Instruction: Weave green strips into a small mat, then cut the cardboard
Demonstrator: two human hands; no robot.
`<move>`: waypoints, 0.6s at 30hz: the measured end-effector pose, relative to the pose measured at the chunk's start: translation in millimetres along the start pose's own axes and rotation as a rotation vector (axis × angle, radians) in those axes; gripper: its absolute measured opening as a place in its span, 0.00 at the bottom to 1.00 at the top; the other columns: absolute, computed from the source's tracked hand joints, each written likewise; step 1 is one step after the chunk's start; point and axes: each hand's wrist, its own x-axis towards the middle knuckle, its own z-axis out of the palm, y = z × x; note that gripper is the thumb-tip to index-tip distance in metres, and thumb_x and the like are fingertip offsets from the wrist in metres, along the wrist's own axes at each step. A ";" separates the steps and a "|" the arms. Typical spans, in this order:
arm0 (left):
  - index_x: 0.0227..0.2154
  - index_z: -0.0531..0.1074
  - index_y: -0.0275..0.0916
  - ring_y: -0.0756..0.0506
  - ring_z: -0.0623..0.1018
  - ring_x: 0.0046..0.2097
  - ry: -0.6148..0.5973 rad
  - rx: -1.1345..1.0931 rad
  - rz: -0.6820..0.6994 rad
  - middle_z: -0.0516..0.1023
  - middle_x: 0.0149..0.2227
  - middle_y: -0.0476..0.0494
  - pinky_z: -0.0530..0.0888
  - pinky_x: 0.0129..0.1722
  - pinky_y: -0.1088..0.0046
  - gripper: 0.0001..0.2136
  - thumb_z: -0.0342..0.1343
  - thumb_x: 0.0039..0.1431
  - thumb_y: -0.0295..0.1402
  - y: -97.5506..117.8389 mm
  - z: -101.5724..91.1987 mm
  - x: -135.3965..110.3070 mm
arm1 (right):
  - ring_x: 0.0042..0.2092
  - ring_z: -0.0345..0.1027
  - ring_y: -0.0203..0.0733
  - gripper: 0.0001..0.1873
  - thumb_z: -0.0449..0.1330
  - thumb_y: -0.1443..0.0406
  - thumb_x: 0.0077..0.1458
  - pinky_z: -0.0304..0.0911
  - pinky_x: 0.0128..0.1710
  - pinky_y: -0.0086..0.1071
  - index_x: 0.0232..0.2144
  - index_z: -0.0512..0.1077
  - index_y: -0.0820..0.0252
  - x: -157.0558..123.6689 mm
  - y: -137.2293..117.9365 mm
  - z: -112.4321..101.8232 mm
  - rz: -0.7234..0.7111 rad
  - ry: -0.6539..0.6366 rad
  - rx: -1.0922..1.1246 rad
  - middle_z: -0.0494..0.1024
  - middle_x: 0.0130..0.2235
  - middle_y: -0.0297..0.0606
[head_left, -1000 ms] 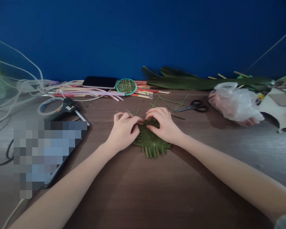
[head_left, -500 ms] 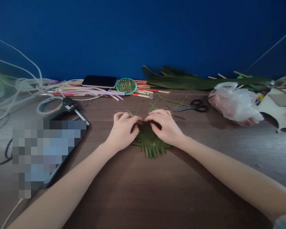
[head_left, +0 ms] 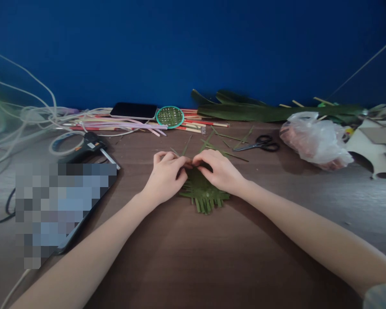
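A woven mat of green leaf strips (head_left: pixel 206 191) lies on the brown table, its cut strip ends fanning out toward me. My left hand (head_left: pixel 168 176) is closed at the mat's far left edge, its fingertips bent in on the strips. At the far edge, my right hand (head_left: pixel 219 169) pinches with thumb and forefinger, almost touching the left fingertips. My fingers hide the far part of the weave. Loose leaf strips (head_left: pixel 231 136) are scattered just beyond my hands. Black-handled scissors (head_left: pixel 266 143) lie to their right.
At left are a screen device (head_left: pixel 73 210), a glue gun (head_left: pixel 91 143) and tangled white cables (head_left: pixel 35 116). Along the blue wall lie a phone (head_left: pixel 134 110), a round green woven piece (head_left: pixel 170 117) and long leaves (head_left: pixel 244 112). A plastic bag (head_left: pixel 318 139) sits at right.
My right hand has shifted slightly, its thumb and forefinger now drawn closer together near the left fingertips. My left hand and the mat have hardly moved.
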 end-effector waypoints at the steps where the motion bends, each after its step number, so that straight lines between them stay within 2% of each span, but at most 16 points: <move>1: 0.36 0.71 0.40 0.46 0.70 0.40 0.000 0.001 0.001 0.78 0.36 0.50 0.55 0.51 0.61 0.12 0.45 0.53 0.24 0.0 0.0 -0.1 | 0.38 0.64 0.40 0.09 0.50 0.73 0.53 0.55 0.39 0.34 0.33 0.67 0.59 0.8 -0.8 -0.5 0.001 -0.012 -0.015 0.74 0.34 0.38; 6: 0.36 0.71 0.40 0.45 0.70 0.40 -0.003 0.017 0.010 0.77 0.34 0.49 0.55 0.52 0.60 0.13 0.44 0.53 0.24 1.1 -0.2 -0.1 | 0.37 0.66 0.38 0.08 0.50 0.73 0.53 0.56 0.38 0.31 0.33 0.67 0.59 1.2 -5.4 -5.0 0.018 -0.039 -0.013 0.75 0.35 0.37; 11: 0.36 0.71 0.39 0.44 0.71 0.40 0.014 0.075 0.046 0.76 0.32 0.47 0.56 0.51 0.60 0.12 0.43 0.54 0.24 0.8 0.3 -0.2 | 0.36 0.69 0.35 0.09 0.52 0.74 0.50 0.59 0.36 0.28 0.33 0.67 0.57 0.0 -8.1 -8.1 0.108 -0.046 0.068 0.76 0.35 0.33; 14: 0.44 0.68 0.39 0.44 0.71 0.41 0.036 0.080 0.061 0.77 0.34 0.46 0.56 0.52 0.61 0.16 0.44 0.54 0.24 0.8 0.8 -0.5 | 0.35 0.69 0.35 0.07 0.54 0.72 0.50 0.60 0.35 0.28 0.32 0.68 0.57 0.1 -8.8 -9.0 0.146 -0.035 0.096 0.76 0.34 0.32; 18: 0.55 0.58 0.41 0.46 0.70 0.42 0.045 0.041 0.055 0.78 0.37 0.50 0.55 0.52 0.63 0.25 0.44 0.53 0.22 2.3 0.4 -1.0 | 0.34 0.69 0.35 0.06 0.54 0.72 0.51 0.60 0.35 0.29 0.31 0.69 0.57 0.4 -9.1 -9.8 0.160 -0.020 0.115 0.76 0.33 0.32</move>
